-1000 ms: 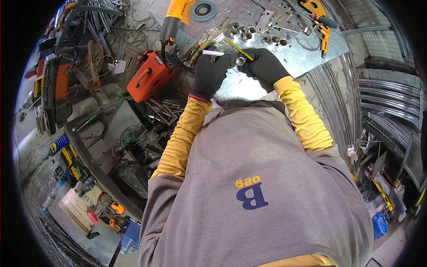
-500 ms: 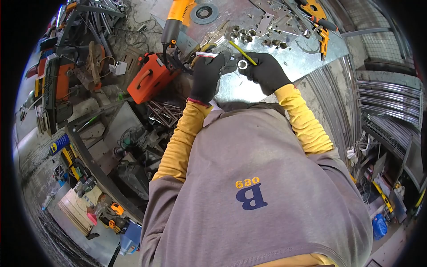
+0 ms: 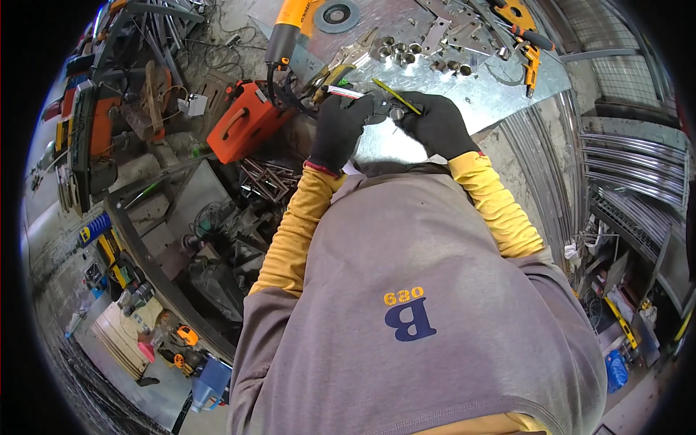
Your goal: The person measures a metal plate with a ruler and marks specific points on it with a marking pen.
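My left hand (image 3: 339, 127), in a black glove, is closed round a white and red stick-like tool (image 3: 345, 92) near the front edge of the metal table (image 3: 500, 94). My right hand (image 3: 437, 123), also gloved, holds a thin yellow-green stick (image 3: 395, 96) that slants up to the left. A small metal ring (image 3: 396, 114) is at the fingertips of my right hand, between the two hands. Beyond them lie several short metal rings (image 3: 399, 49) and some flat metal plates (image 3: 436, 32). My left fingertips are dark and hard to make out.
A yellow power tool (image 3: 288, 27) and a grinding disc (image 3: 336, 14) are at the table's back left. A red-orange machine (image 3: 243, 123) stands left of the table. An orange tool (image 3: 531, 69) lies at the right. Metal tubes (image 3: 634, 163) are stacked farther right.
The small ring has turned, so its round opening no longer faces the camera. The yellow-green stick now lies slightly lower and flatter across my right fingers.
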A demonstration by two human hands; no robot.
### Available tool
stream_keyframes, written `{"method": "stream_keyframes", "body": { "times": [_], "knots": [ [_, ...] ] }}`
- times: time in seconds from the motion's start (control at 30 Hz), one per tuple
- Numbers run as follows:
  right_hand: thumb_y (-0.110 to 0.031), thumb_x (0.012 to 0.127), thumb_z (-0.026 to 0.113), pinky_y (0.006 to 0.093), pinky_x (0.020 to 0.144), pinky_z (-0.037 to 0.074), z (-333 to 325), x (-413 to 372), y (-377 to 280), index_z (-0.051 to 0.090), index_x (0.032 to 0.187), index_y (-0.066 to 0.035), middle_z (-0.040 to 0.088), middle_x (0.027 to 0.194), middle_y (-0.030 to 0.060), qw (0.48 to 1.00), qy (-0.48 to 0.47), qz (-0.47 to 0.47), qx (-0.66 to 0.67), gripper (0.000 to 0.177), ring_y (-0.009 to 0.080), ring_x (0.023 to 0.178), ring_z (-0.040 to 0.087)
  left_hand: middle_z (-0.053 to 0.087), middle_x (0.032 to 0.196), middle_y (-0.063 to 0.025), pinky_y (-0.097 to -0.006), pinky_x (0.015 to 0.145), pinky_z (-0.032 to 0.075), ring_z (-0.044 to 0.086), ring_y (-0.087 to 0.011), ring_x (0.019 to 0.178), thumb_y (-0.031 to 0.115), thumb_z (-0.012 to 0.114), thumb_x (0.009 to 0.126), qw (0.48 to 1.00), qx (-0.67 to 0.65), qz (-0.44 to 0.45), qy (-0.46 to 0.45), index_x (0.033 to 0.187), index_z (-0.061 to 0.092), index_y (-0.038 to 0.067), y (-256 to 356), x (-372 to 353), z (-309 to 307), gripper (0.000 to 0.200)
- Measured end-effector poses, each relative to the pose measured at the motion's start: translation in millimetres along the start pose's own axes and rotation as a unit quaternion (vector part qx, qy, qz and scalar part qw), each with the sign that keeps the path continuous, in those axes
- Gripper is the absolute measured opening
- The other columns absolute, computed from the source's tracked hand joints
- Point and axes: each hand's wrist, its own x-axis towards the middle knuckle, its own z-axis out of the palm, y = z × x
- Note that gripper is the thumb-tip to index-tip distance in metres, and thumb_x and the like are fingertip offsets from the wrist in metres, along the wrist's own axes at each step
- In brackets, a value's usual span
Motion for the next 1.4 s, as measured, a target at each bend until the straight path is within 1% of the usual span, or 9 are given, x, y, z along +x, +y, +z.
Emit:
{"method": "stream_keyframes", "body": {
  "times": [0.07,0.27,0.33,0.67,0.77,0.83,0.93,1.37,1.4],
  "knots": [
    [-0.044,0.094,0.077,0.0454,0.085,0.058,-0.4,-1.0,-0.4,0.078,0.123,-0.019,0.078,0.103,0.015,1.0,0.003,-0.005,0.007,0.039,0.0369,0.096,0.074,0.072,0.107,-0.0159,-0.0356,0.087,0.066,0.074,-0.022,0.095,-0.003,0.062,0.1,0.988,-0.123,-0.091,-0.017,0.122,0.07,-0.009,7.9,-0.3,-1.4,0.024],
    [-0.042,0.093,0.078,0.0441,0.082,0.058,2.3,-0.2,5.7,0.078,0.122,-0.018,0.078,0.102,0.0147,1.0,0.0,-0.013,0.028,0.038,0.0364,0.093,0.074,0.072,0.105,-0.0151,-0.0347,0.086,0.066,0.074,-0.0207,0.094,-0.002,0.062,0.101,0.995,0.081,0.016,-0.062,0.117,0.071,-0.009,12.3,0.6,-4.7,0.019],
    [-0.041,0.093,0.078,0.0439,0.082,0.058,0.4,1.4,4.9,0.078,0.122,-0.018,0.078,0.102,0.0147,1.0,-0.004,-0.014,0.017,0.037,0.0362,0.093,0.074,0.072,0.102,-0.0143,-0.0349,0.085,0.066,0.074,-0.0191,0.092,0.0,0.063,0.102,0.991,-0.057,-0.116,-0.036,0.113,0.072,-0.008,10.0,0.1,-0.4,0.016],
    [-0.04,0.093,0.078,0.0419,0.084,0.058,-2.9,-6.5,-3.2,0.078,0.125,-0.018,0.079,0.106,0.0143,1.0,0.01,-0.013,0.01,0.038,0.035,0.095,0.075,0.073,0.1,-0.013,-0.0362,0.086,0.066,0.074,-0.0181,0.09,0.002,0.061,0.104,0.947,-0.241,-0.209,0.023,0.114,0.072,-0.008,6.4,-0.8,3.7,0.018],
    [-0.042,0.093,0.079,0.0418,0.083,0.059,-0.2,-5.6,-0.4,0.079,0.124,-0.018,0.079,0.103,0.014,1.0,0.013,-0.011,0.002,0.039,0.0346,0.094,0.076,0.072,0.104,-0.0133,-0.037,0.086,0.066,0.074,-0.0198,0.094,-0.001,0.062,0.102,0.982,-0.151,-0.112,-0.033,0.118,0.07,-0.008,2.5,-2.9,-0.3,0.02],
    [-0.043,0.093,0.079,0.0416,0.083,0.059,1.5,-5.9,0.8,0.079,0.124,-0.018,0.079,0.102,0.014,1.0,0.018,-0.014,0.004,0.04,0.0344,0.093,0.076,0.071,0.106,-0.0147,-0.0375,0.086,0.067,0.075,-0.0223,0.097,-0.006,0.064,0.097,0.989,0.124,0.025,-0.074,0.12,0.07,-0.008,9.8,-2.8,-5.2,0.024],
    [-0.045,0.093,0.079,0.041,0.082,0.059,2.2,-5.8,1.6,0.079,0.124,-0.018,0.08,0.101,0.014,1.0,0.025,-0.017,0.0,0.041,0.0337,0.092,0.076,0.071,0.103,-0.0162,-0.0367,0.085,0.067,0.075,-0.0242,0.095,-0.009,0.065,0.093,0.981,0.165,0.093,-0.051,0.119,0.071,-0.008,10.0,-1.6,-5.9,0.026],
    [-0.043,0.092,0.081,0.0387,0.082,0.06,6.6,-10.4,4.8,0.079,0.123,-0.018,0.08,0.107,0.0121,0.997,0.052,-0.049,0.008,0.04,0.0306,0.094,0.077,0.071,0.099,-0.0162,-0.0344,0.07,0.056,0.071,-0.025,0.084,-0.001,0.073,0.09,0.958,0.259,0.122,-0.025,0.12,0.074,0.0,31.0,-1.8,-10.8,0.031],
    [-0.043,0.092,0.081,0.0387,0.082,0.06,6.2,-10.4,3.9,0.079,0.123,-0.018,0.08,0.107,0.0121,0.997,0.052,-0.048,0.009,0.04,0.0306,0.094,0.077,0.071,0.099,-0.0161,-0.0345,0.07,0.057,0.071,-0.0248,0.084,-0.001,0.073,0.089,0.978,0.198,0.054,-0.031,0.12,0.075,0.0,31.1,-1.9,-9.7,0.03]
  ]
}}
